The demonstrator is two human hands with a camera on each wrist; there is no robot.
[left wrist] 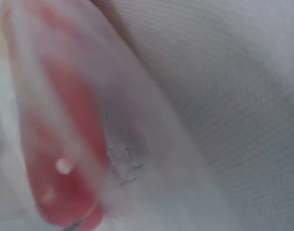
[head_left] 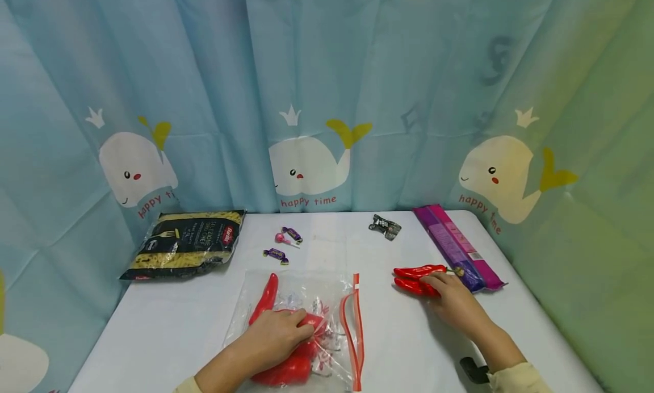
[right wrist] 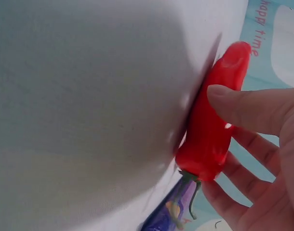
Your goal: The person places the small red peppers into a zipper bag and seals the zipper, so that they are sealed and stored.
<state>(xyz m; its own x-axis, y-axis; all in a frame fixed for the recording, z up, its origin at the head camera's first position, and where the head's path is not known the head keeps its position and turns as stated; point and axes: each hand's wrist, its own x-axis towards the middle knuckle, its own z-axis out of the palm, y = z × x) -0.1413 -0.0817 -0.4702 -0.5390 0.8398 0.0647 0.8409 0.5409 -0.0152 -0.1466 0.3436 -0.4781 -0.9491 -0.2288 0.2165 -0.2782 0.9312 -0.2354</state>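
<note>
My left hand (head_left: 276, 339) lies over a clear zip bag (head_left: 334, 285) with a red zip edge, its fingers pinching the creased plastic. Inside the bag are red peppers (head_left: 286, 373), one with its tip pointing away; they look blurred through plastic in the left wrist view. At right, my right hand (head_left: 452, 299) grips a glossy red chili pepper (right wrist: 209, 120), thumb on one side and fingers on the other. A second red chili pepper (head_left: 416, 271) is right beside it in the head view. Green stems show at the pepper's end.
A black pasta bag (head_left: 189, 245) lies at the back left. Two purple-wrapped candies (head_left: 276, 255) and a pink lollipop (head_left: 279, 238) lie behind the zip bag. A dark wrapper (head_left: 385, 227) and a long purple packet (head_left: 455, 242) are at the back right. Curtains (head_left: 317, 69) enclose the table.
</note>
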